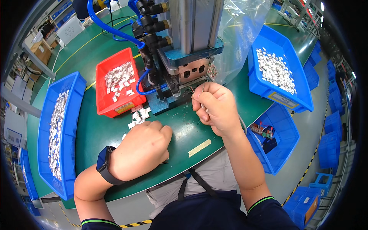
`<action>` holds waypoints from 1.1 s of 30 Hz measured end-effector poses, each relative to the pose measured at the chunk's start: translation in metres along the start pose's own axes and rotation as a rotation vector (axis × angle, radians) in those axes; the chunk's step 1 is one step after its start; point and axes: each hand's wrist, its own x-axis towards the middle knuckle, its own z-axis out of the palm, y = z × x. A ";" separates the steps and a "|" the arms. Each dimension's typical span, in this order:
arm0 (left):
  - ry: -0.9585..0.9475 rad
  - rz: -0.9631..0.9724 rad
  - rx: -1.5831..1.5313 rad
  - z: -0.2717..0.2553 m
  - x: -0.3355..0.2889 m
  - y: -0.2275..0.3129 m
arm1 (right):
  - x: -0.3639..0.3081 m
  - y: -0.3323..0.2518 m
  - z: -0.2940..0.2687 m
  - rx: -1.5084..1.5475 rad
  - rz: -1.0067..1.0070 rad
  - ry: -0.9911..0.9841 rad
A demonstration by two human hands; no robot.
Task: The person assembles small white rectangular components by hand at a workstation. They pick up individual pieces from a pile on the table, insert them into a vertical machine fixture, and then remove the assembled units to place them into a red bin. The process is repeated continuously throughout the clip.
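Left hand (143, 147): rests knuckles-up on the green surface (184, 130), fingers curled under into a loose fist; whether it holds anything cannot be told, though loose parts (138, 116) lie just beyond it.
Watch (104, 163): dark band on the left wrist.
Tape strip (199, 148): lies flat on the surface between the two forearms.
Right hand (214, 107): closed in a pinch on a small metal piece (192, 90), held at the mouth of the press (188, 73).
Progress: judging by the pinch at the tooling, one piece is at the loading stage and not yet released; the loose parts by the left hand appear to wait their turn.
Red bin (102, 101): left of the press, partly filled with small silvery parts.
Left blue bin (74, 126): long, holding a strip of similar parts.
Right blue bin (291, 97): beyond the right hand, well stocked with silvery parts, so much stock remains.
Plastic bag (239, 38): clear, hanging beside the press column.
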 end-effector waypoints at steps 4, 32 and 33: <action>0.019 0.048 0.037 -0.003 0.000 -0.005 | -0.001 -0.004 -0.001 0.045 0.089 -0.046; 0.349 -0.255 -1.046 -0.005 0.021 -0.008 | -0.009 -0.007 0.004 -0.167 0.164 -0.175; 0.283 -0.240 -0.861 -0.010 0.019 -0.010 | -0.008 -0.006 0.000 -0.114 0.098 -0.134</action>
